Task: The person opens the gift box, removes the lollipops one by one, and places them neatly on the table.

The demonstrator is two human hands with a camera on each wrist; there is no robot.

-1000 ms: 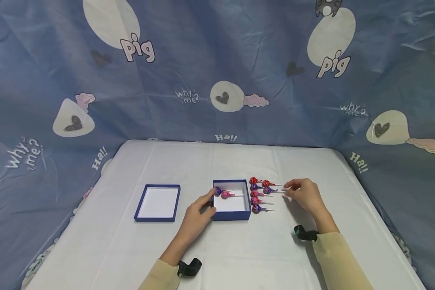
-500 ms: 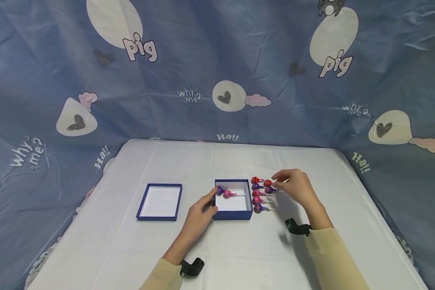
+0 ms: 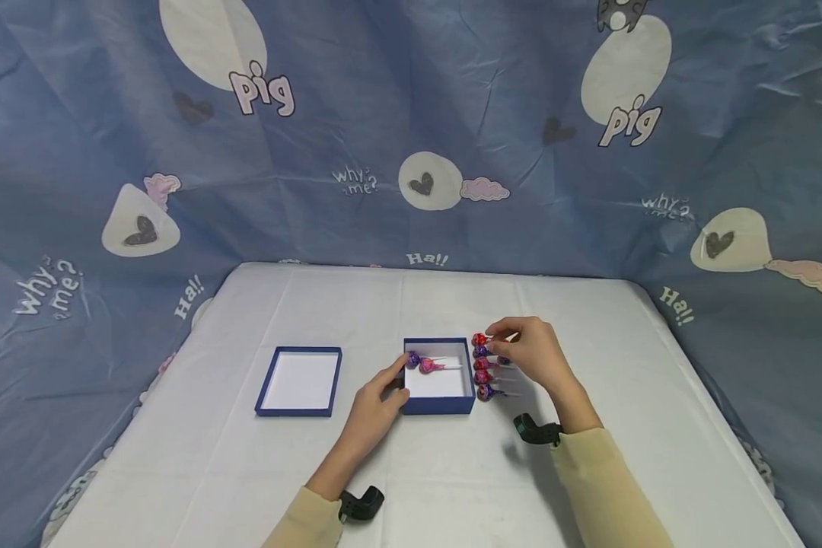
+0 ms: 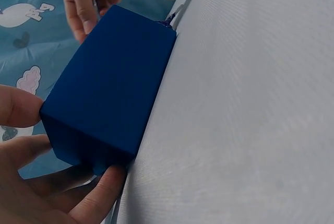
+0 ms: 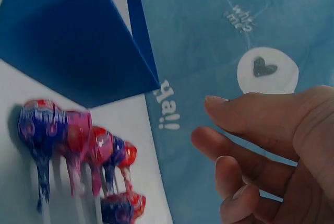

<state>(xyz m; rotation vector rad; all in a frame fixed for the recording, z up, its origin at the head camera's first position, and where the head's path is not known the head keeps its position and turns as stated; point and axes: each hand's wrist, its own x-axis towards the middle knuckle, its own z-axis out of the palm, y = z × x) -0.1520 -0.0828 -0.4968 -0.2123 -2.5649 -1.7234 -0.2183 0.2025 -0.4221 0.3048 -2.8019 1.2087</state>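
An open blue box (image 3: 438, 407) with a white inside stands mid-table. In it lie a purple lollipop (image 3: 413, 360) and a pink lollipop (image 3: 430, 366), sticks to the right. My left hand (image 3: 373, 407) holds the box by its left side; in the left wrist view its thumb touches the top corner and its bent fingers lie along the wall. Several wrapped lollipops (image 5: 42, 125) in red, purple and pink are lined up right of the box. Over the far ones hovers my right hand (image 3: 534, 354), partly covering them. The right wrist view shows its thumb and index finger apart, nothing between them.
A shallow blue-edged lid (image 3: 300, 380), white inside, lies left of the box. The white cloth-covered table (image 3: 466, 487) ends at a blue printed curtain (image 3: 356, 114) behind and at the sides. Each wrist wears a black device.
My right hand has moved left, from the stick ends of the outer lollipops to above the far heads near the box. The left hand has stayed at the box.
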